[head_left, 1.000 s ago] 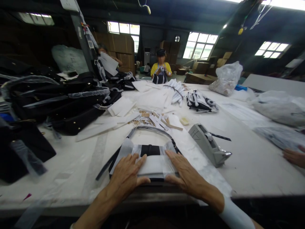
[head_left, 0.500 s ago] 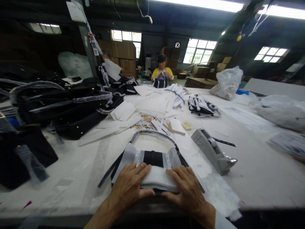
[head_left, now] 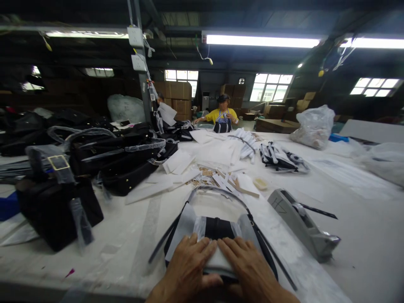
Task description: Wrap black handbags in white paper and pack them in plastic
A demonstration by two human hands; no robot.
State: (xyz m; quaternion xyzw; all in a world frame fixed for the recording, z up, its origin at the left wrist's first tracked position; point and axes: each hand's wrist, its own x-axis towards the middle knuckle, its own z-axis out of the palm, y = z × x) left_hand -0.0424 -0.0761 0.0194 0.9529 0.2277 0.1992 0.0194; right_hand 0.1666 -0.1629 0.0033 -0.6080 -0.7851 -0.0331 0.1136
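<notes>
A black handbag point(head_left: 272, 261) lies before me at the table's front edge, its wrapped handle point(head_left: 217, 190) arching away from me. Pale grey sheets and clear film cover parts of its top. Across its near side is a folded white padding sheet point(head_left: 218, 260). My left hand point(head_left: 191, 265) grips this sheet from the left, fingers on top and thumb at the near edge. From the right, my right hand point(head_left: 249, 265) holds it the same way, its thumb mostly hidden. The fingertips of both hands almost meet.
A grey tape dispenser point(head_left: 303, 225) stands to the right. Black bags point(head_left: 59, 210) crowd the left. Paper and card scraps point(head_left: 221, 179) lie beyond the handle, with a strapped black bundle point(head_left: 280, 158) farther right. A person in yellow point(head_left: 223, 113) sits across the table.
My hands have slid closer together over the white padding sheet. The view has tilted up and turned left, so everything sits lower and farther right. The person opposite has stretched an arm out.
</notes>
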